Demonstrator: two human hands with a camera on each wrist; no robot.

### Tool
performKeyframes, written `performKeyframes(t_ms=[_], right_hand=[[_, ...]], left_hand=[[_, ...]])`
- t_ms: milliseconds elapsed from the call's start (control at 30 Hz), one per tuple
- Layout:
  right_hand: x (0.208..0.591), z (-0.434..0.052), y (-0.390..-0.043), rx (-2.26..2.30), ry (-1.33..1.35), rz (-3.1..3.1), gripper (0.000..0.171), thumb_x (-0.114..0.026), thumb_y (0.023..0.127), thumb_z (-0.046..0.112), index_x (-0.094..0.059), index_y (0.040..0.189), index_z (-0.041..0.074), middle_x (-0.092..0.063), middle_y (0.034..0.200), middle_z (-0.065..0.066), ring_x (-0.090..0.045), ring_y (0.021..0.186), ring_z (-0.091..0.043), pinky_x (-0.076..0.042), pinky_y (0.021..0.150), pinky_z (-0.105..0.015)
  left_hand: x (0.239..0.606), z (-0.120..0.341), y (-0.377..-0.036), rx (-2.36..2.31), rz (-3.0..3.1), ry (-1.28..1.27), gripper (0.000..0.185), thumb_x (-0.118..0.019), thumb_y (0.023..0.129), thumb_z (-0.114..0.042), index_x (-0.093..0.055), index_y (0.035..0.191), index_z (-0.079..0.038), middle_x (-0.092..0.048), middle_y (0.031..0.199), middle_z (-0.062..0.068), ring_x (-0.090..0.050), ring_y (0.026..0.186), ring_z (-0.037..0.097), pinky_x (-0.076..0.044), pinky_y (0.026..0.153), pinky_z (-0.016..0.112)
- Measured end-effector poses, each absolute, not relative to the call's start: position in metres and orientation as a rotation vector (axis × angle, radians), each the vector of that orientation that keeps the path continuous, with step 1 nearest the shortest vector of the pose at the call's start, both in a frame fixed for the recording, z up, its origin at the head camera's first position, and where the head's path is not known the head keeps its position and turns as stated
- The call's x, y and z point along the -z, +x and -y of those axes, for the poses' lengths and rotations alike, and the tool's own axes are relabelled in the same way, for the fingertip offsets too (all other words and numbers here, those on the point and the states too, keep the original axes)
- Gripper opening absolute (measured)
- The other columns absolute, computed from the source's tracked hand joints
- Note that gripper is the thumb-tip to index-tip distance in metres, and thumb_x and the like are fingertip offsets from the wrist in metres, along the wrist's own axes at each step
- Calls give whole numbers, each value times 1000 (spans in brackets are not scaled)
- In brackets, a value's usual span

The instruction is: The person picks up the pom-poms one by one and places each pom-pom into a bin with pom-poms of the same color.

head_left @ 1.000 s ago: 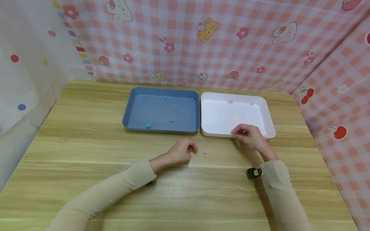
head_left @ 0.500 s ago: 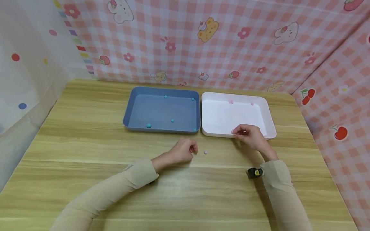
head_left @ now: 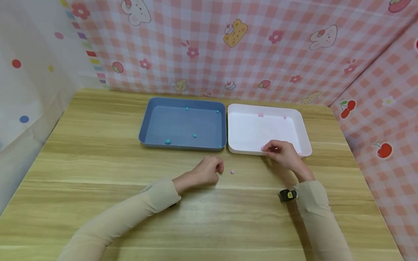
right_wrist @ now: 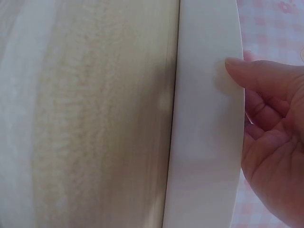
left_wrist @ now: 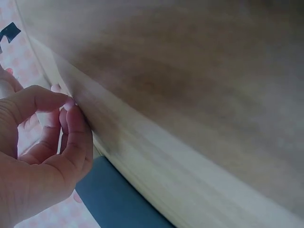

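Pink checked cloth (head_left: 261, 54) printed with bears, cakes and flowers walls the back and right of a wooden table (head_left: 98, 145); at far left a paler sheet with coloured dots (head_left: 26, 90) hangs, cut off by the frame edge.

Left of centre lies the blue tray (head_left: 147, 125), with a few small teal beads inside, the largest (head_left: 167, 141) near its front wall. One more bead seems to sit at the front right corner, too small to be sure of.

In front of that tray the left hand (head_left: 205, 171) rests on the wood, fingers curled in toward the thumb. The left wrist view shows thumb and forefinger (left_wrist: 78, 126) pressed tip to tip, but whether anything small sits between them cannot be told. Just beside it to the right, apart from the fingers, a tiny pink bead (head_left: 232, 172) lies on the bare table.

Next comes the white tray (head_left: 302, 127), touching the blue one side by side, with two pink beads by its far wall (head_left: 260, 114).

The right hand (head_left: 282, 154) sits over the white tray's near rim, fingers bent; a speck of pink (head_left: 262, 148) shows at the fingertips. The right wrist view shows a thumb (right_wrist: 266, 76) laid against the white rim (right_wrist: 204, 142), the other fingers hidden, so a pinch on that speck cannot be confirmed. A dark wrist device (head_left: 287, 195) shows at the sleeve's end.
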State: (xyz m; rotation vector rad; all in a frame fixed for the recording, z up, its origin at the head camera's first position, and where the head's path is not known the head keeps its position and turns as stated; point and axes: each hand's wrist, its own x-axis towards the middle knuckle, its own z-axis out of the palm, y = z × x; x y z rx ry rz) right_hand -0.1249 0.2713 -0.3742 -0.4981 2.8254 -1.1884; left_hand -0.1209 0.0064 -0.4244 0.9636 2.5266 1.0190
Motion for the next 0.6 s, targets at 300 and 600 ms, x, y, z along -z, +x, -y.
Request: performKeyframes(t_ms=[300, 600], right_hand=[[396, -285, -135, 1208, -496, -2819, 6, -67, 79, -12, -66, 82, -7, -65, 80, -19, -54, 70, -9, -46, 64, -17], [408, -292, -141, 1227, -465, -2797, 6, -69, 80, -7, -67, 84, -2, -66, 81, -14, -52, 70, -6, -44, 64, -15]], left_hand=[[422, -7, -125, -1118, -2443, 866, 23, -52, 58, 17, -61, 70, -1, -55, 66, 4, -47, 62, 9, -38, 55, 17], [406, -14, -135, -1268, -2380, 804, 17, -56, 68, 14, -64, 78, 3, -60, 72, 6, -51, 64, 10, -42, 59, 17]])
